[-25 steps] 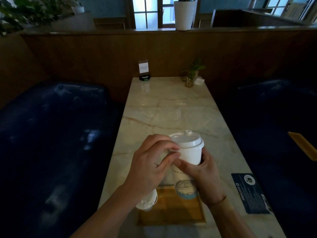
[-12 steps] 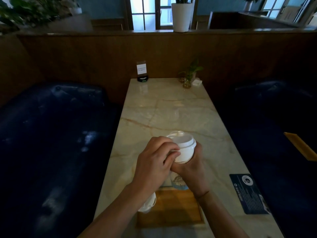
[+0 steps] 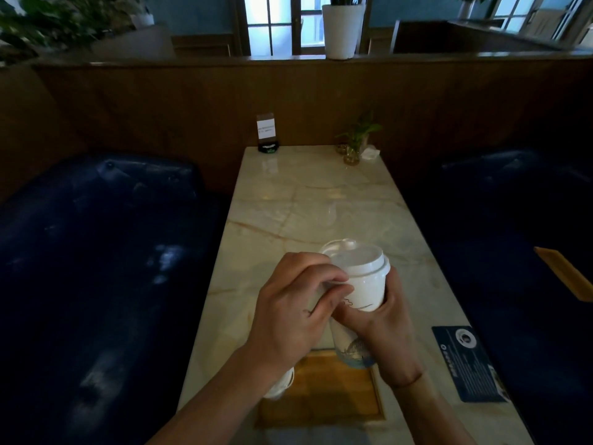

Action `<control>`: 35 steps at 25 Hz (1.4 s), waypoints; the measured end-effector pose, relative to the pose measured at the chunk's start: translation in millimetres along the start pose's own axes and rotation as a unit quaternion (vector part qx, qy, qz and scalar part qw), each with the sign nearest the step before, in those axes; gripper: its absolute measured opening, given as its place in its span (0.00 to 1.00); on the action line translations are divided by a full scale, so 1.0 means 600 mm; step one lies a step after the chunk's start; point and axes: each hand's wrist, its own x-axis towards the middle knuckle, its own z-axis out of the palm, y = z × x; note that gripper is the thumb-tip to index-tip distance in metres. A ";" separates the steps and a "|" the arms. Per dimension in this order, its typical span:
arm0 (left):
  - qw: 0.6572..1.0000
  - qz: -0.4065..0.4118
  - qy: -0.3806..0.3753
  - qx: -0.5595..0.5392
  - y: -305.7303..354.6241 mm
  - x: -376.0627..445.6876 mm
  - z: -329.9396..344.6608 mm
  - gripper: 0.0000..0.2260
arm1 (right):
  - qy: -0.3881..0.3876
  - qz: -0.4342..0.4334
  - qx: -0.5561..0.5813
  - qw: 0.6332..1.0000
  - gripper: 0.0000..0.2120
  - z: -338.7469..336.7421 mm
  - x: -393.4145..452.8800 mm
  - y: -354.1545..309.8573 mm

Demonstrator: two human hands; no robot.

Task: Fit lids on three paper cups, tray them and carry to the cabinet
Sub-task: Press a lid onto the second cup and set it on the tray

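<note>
A white paper cup (image 3: 364,292) with a blue drawing near its base is held above the marble table (image 3: 314,203), tilted away from me. A white lid (image 3: 357,260) sits on its rim. My right hand (image 3: 383,329) is wrapped around the cup's body. My left hand (image 3: 295,311) pinches the lid's near-left edge with fingertips and thumb. Below them a wooden tray (image 3: 324,393) lies on the table's near end. Another white lidded cup (image 3: 280,385) shows partly under my left wrist at the tray's left edge.
Dark blue booth seats (image 3: 96,268) flank the table on both sides. A dark printed card (image 3: 470,362) lies at the near right edge. At the far end stand a small sign holder (image 3: 267,133) and a little plant in a glass (image 3: 353,146).
The cup with both hands dipped toward the table half a second ago and is now raised again. The lid sits more squarely on the rim.
</note>
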 end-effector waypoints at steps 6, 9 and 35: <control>0.998 -0.035 0.006 -0.061 -0.002 -0.007 -0.010 0.08 | -0.074 0.069 0.083 0.991 0.46 -0.013 0.000 0.000; 0.998 -0.041 0.006 -0.051 -0.008 -0.007 -0.003 0.07 | -0.095 0.082 0.097 0.987 0.47 -0.014 0.007 0.011; 0.998 0.038 0.044 -0.005 -0.007 0.000 -0.011 0.06 | -0.109 0.105 0.101 0.983 0.38 -0.023 0.002 -0.020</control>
